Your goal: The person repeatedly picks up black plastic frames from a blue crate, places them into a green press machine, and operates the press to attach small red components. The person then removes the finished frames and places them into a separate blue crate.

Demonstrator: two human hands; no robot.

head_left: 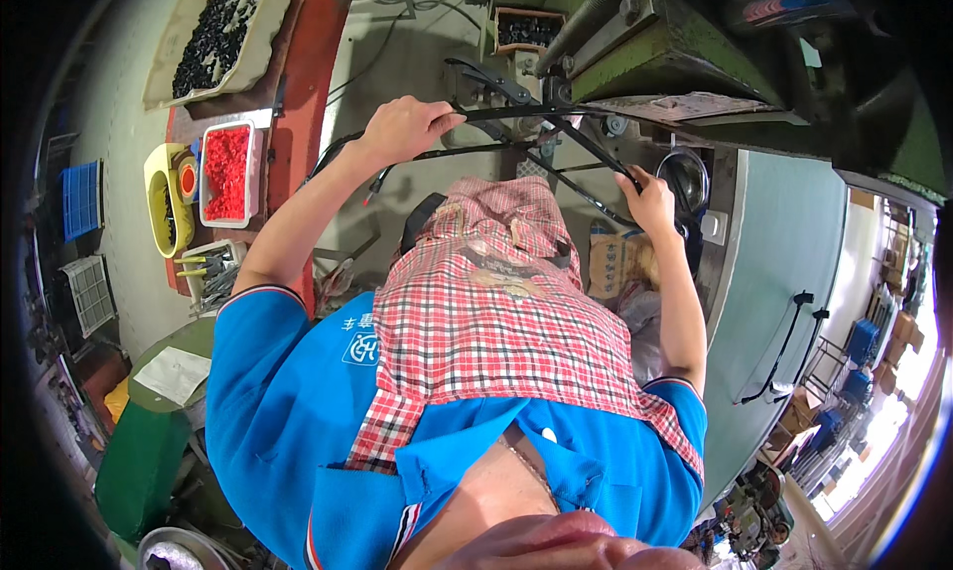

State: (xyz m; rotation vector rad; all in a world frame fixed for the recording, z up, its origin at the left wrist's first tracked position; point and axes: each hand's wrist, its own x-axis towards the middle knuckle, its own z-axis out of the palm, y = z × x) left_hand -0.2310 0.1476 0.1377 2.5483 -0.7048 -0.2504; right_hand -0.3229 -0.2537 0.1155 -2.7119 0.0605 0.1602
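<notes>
A folding frame of thin black metal tubes (588, 151) spans the space in front of my body, its tubes crossing near the middle. My left hand (405, 131) is closed round its upper tube at the left. On the other side my right hand (650, 201) grips a slanting tube of the same frame, with the thumb on top. Flat black linkage pieces (496, 81) join tubes at the far side, close to the green machine (685, 64). Part of the frame's right end is hidden behind my right hand.
To the left, a red bench (323, 64) carries a box of small black parts (220, 39), a white tray of red pieces (226, 173) and a yellow basket (167, 213). Black tube pieces (789, 347) lie on the green tabletop (774, 242) at right. Sacks (615, 257) stand below.
</notes>
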